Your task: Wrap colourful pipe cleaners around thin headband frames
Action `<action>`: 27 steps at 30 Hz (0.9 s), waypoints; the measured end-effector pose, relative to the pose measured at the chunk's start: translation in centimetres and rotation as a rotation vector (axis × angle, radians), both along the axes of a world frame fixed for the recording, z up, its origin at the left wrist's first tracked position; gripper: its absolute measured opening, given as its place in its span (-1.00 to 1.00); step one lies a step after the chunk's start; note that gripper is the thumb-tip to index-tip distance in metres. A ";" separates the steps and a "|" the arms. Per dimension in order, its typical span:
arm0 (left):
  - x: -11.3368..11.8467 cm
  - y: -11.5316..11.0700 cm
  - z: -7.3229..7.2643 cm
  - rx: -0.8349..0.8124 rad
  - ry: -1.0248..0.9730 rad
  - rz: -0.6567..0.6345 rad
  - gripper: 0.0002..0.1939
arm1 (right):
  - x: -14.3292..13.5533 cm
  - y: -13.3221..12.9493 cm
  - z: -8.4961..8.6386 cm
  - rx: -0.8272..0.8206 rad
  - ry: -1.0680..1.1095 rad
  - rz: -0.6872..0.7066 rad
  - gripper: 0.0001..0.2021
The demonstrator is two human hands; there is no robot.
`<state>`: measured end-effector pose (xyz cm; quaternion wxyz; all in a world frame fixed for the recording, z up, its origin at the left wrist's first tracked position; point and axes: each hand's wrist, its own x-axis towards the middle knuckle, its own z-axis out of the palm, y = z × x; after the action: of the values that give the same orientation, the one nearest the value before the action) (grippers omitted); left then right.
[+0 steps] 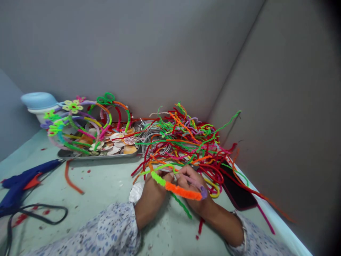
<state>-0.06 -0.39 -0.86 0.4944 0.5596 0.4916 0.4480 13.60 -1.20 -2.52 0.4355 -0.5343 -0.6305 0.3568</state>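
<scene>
Close together near the middle of the table, both my hands are closed on a curved pipe-cleaner band (183,192) of lime green, orange and purple. Its orange stretch arcs in front of my fingers. My left hand (153,190) grips the lime-green end, and a thin green pipe cleaner (163,166) loops just above it. With fingertips pinched beside the left ones, my right hand (192,183) has a lilac length and the purple end against it. The exact meeting point of the fingertips is partly hidden. A dark green pipe cleaner (182,206) lies below the hands.
Behind the hands spreads a tangled heap of pipe cleaners (183,131) with wire coils (151,137). On the left, a metal tray (101,156) holds shells (117,138) and pipe-cleaner hoops (109,113). A blue glue gun (29,174), a lidded tub (39,101) and a phone (239,193) are around.
</scene>
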 end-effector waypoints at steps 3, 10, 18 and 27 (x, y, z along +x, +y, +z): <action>-0.2 -0.2 0.2 -0.057 -0.060 0.004 -0.84 | 0.1 -0.2 0.2 0.022 -0.054 -0.007 -0.87; 0.0 -0.1 0.1 -0.067 -0.140 -0.014 -0.81 | 0.0 0.0 0.5 -0.017 0.023 0.010 -0.87; 0.1 -0.4 0.4 -0.110 -0.183 -0.018 -0.77 | -0.1 0.2 0.1 -0.069 0.127 0.026 -0.86; -0.1 0.1 0.9 -0.151 -0.141 0.029 -0.72 | -0.1 -0.2 0.8 0.112 -0.152 -0.008 -0.88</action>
<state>-0.15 -0.31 -0.01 0.5620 0.4807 0.4959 0.4552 13.54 -1.44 -1.74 0.4170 -0.5371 -0.6786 0.2778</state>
